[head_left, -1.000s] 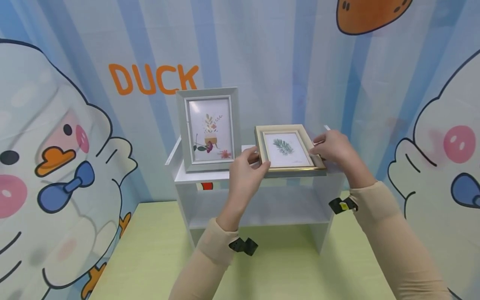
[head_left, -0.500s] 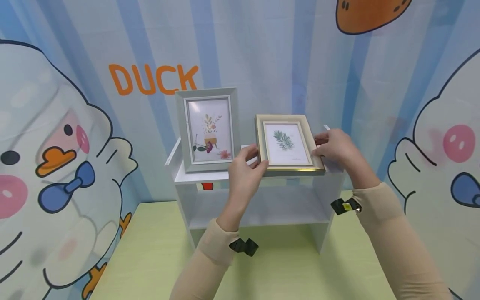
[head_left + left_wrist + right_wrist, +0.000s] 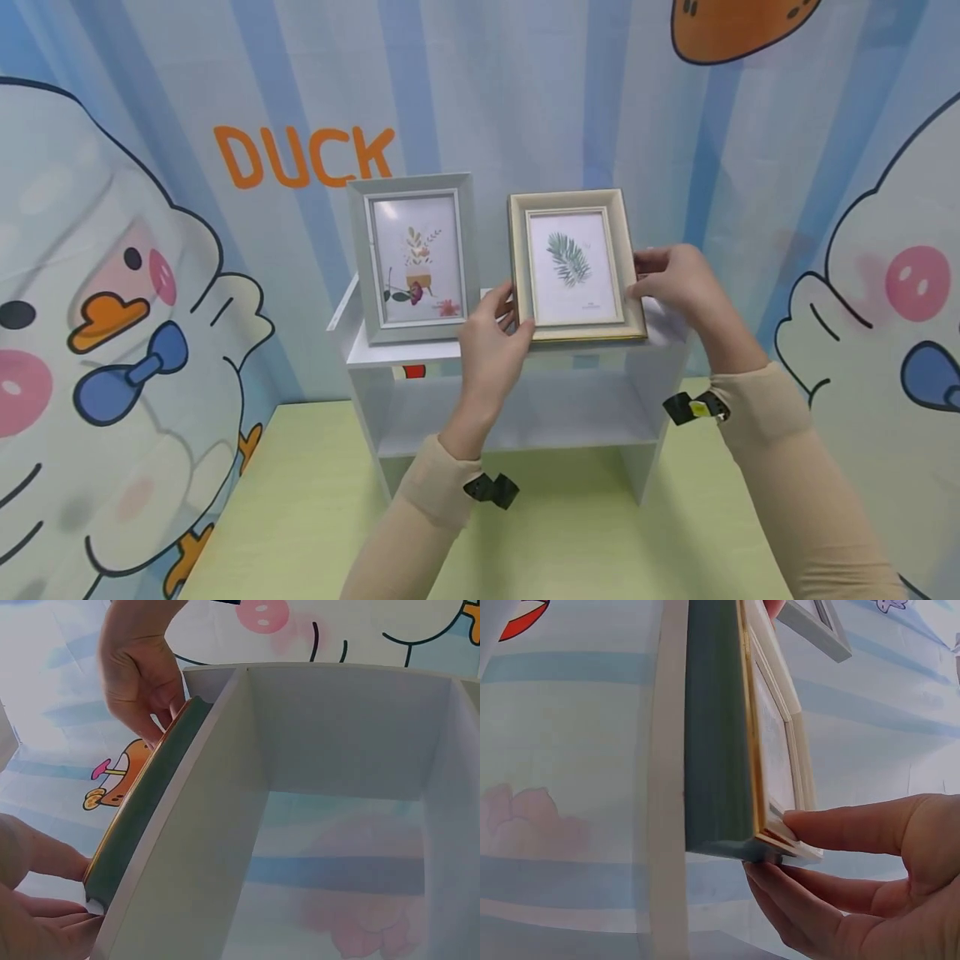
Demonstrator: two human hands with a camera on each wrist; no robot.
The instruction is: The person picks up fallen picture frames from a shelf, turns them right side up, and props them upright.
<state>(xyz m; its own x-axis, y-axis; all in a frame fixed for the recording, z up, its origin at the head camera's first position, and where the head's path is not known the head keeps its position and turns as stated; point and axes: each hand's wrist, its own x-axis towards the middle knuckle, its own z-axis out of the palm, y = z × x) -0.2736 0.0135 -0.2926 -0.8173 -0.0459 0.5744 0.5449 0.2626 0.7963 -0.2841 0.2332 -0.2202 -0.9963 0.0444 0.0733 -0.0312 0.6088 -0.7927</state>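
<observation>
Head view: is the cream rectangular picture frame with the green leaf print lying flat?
No, the cream frame is tilted up, held between the left hand and right hand.

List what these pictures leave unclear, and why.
Head: back of the cream frame, hidden by its own front.
Head: marks below the leaf, too small.
Left wrist: part of the left hand, cut off by the left edge.
Right wrist: part of the grey frame, cut off by the top edge.
</observation>
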